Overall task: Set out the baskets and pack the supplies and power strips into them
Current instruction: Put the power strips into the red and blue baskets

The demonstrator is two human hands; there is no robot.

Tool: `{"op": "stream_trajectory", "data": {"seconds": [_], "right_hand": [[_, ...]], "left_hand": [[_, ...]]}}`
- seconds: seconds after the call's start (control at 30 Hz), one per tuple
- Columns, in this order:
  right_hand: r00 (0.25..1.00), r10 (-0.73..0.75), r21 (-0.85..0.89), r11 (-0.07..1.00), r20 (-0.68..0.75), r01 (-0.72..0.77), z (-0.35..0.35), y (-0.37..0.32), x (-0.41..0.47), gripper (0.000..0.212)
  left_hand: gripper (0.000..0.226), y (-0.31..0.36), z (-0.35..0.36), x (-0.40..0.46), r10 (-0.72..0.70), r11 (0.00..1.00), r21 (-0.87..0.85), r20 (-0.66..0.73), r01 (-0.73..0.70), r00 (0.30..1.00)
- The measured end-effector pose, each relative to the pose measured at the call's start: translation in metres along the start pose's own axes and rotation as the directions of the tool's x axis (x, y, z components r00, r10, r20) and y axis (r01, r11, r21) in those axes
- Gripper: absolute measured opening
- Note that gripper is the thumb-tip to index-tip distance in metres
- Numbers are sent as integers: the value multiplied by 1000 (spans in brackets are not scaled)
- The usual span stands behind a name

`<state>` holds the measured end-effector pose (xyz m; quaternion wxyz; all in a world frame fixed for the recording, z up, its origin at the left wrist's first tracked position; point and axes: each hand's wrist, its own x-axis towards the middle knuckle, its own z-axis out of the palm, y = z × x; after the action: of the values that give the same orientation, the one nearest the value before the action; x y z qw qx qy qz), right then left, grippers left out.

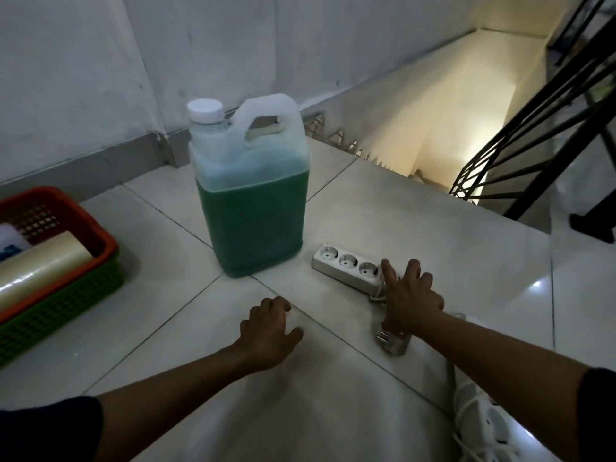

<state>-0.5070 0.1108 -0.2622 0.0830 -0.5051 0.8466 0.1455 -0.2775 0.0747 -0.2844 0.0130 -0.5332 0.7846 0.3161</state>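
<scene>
Your right hand lies with fingers spread over the cord end of the power strip on the floor tiles, beside the green jug. Your left hand, loosely curled, holds nothing. Stacked baskets sit far left.

Pale glossy floor tiles run up to a white wall with a grey skirting strip along its base. Off to the right a lit stairwell drops away, edged by a black metal railing.
</scene>
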Motion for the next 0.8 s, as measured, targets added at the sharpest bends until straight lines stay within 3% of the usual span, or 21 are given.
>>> {"op": "stream_trajectory", "data": {"seconds": [0.1, 0.23, 0.33, 0.43, 0.5, 0.53, 0.6, 0.8], "right_hand": [[995, -6, 205, 979, 99, -15, 7, 4, 4, 102], [996, -85, 274, 959, 17, 77, -7, 2, 10, 73], [988, -45, 483, 875, 149, -33, -41, 3, 24, 49], [913, -42, 823, 452, 405, -344, -68, 6, 40, 13], [863, -40, 857, 154, 503, -493, -74, 12, 50, 13], [847, -42, 848, 54, 530, -528, -74, 15, 55, 15], [840, -42, 838, -56, 540, -542, -73, 15, 60, 18], [919, -47, 854, -352, 391, -382, -61, 10, 67, 14]], "left_hand": [[49, -1, 7, 6, -18, 1000, -6, 21, 18, 1000], [47, 2, 13, 13, -14, 999, -29, 42, 15, 999], [46, 5, 16, 17, 9, 997, -71, 50, -6, 999], [45, 6, 16, 19, 27, 992, -125, 62, -19, 998], [44, 5, 15, 19, 32, 989, -146, 62, -23, 998], [44, 3, 15, 19, 32, 988, -154, 62, -22, 998], [42, -1, 15, 18, 28, 986, -163, 66, -17, 997], [35, -7, 14, 20, 32, 983, -183, 50, -22, 998]]}}
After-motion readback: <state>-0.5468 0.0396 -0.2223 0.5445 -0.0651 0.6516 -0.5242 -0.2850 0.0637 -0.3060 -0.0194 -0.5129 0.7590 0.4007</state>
